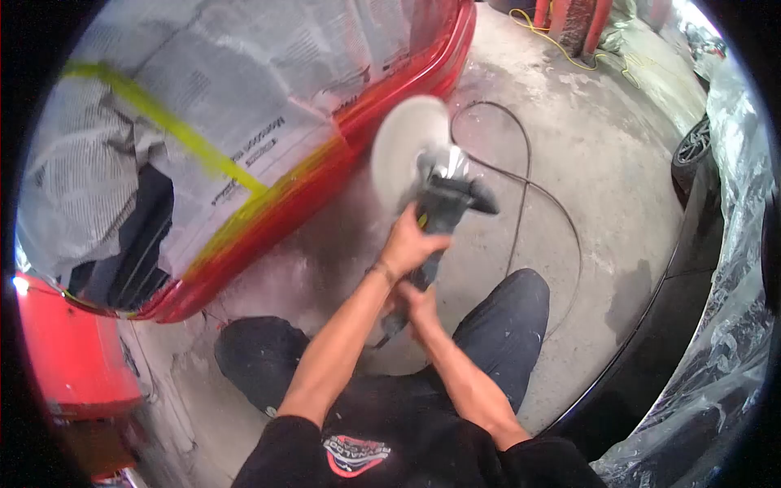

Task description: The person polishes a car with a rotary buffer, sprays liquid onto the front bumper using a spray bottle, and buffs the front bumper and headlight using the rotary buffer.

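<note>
A black rotary polisher (446,203) with a round white pad (409,150) is held up in front of my knees. The pad is blurred and faces the red car panel (305,199); I cannot tell whether its rim touches the panel. My left hand (409,242) is wrapped around the tool's body, just behind its head. Closer to me, my right hand (418,302) closes around the rear part of the same tool, with some fingers hidden underneath. A side handle (485,198) sticks out to the right of the head.
Masking paper (268,81) and yellow-green tape (175,126) cover much of the car. A black cord (529,154) loops over the concrete floor (606,163). Plastic sheeting (712,366) hangs at right beside a dark panel (651,350). A red part (77,350) stands at lower left.
</note>
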Motion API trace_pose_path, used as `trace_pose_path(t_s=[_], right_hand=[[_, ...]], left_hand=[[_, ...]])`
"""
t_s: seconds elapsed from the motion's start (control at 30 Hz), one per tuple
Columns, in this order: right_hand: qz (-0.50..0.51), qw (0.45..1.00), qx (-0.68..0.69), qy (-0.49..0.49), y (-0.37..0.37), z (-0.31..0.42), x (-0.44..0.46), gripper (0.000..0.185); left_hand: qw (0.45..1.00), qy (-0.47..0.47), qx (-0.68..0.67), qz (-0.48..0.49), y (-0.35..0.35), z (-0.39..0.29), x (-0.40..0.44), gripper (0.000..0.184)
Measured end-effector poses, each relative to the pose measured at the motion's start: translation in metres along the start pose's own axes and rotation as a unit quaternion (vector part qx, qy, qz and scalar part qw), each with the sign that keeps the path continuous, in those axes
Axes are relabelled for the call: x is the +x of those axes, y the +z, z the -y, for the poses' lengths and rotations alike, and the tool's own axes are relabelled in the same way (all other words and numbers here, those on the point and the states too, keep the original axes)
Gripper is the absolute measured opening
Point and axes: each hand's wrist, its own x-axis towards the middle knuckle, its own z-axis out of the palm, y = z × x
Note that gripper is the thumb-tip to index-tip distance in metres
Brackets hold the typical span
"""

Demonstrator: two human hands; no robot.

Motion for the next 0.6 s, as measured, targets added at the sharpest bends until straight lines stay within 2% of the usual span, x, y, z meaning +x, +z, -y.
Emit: trace_pose_path(t_s=[0.03, 0.07, 0.13, 0.2, 0.27, 0.4, 0.43, 0.5, 0.57, 0.6], right_hand=[[-0.06, 0.996, -0.031, -0.056, -0.02, -0.013, 0.022, 0.023], [-0.065, 0.997, -0.043, -0.021, -0.022, 0.029, 0.015, 0.016], [-0.103, 0.986, -0.13, -0.029, -0.04, 0.081, 0.023, 0.012], [-0.114, 0.978, -0.171, -0.046, -0.057, 0.114, 0.024, 0.012], [-0.123, 0.974, -0.181, -0.061, -0.061, 0.128, 0.02, 0.008], [-0.125, 0.954, -0.269, -0.042, -0.061, 0.083, -0.007, 0.009], [-0.124, 0.945, -0.302, -0.019, -0.064, 0.062, -0.013, 0.01], [-0.11, 0.959, -0.259, -0.007, -0.054, 0.027, -0.027, 0.014], [-0.089, 0.966, -0.241, 0.037, -0.039, 0.019, -0.038, 0.019], [-0.068, 0.98, -0.183, 0.034, -0.04, 0.007, -0.034, 0.02]], left_hand=[[0.995, 0.035, -0.089, 0.017, 0.012, -0.004, 0.013, 0.082], [0.991, 0.079, -0.099, 0.039, 0.027, 0.004, 0.035, 0.076], [0.969, 0.078, -0.229, 0.06, 0.051, -0.025, 0.055, 0.064], [0.964, 0.066, -0.252, 0.054, 0.064, -0.054, 0.063, 0.06], [0.957, 0.093, -0.272, 0.039, 0.07, -0.049, 0.062, 0.061], [0.935, 0.083, -0.344, 0.037, 0.06, -0.016, 0.019, 0.062], [0.949, 0.065, -0.306, 0.048, 0.052, 0.004, 0.006, 0.063], [0.963, 0.076, -0.258, 0.023, 0.034, 0.015, -0.029, 0.068], [0.968, 0.029, -0.248, 0.013, 0.023, 0.021, -0.044, 0.079], [0.977, 0.024, -0.212, 0.016, 0.023, 0.02, -0.041, 0.08]])
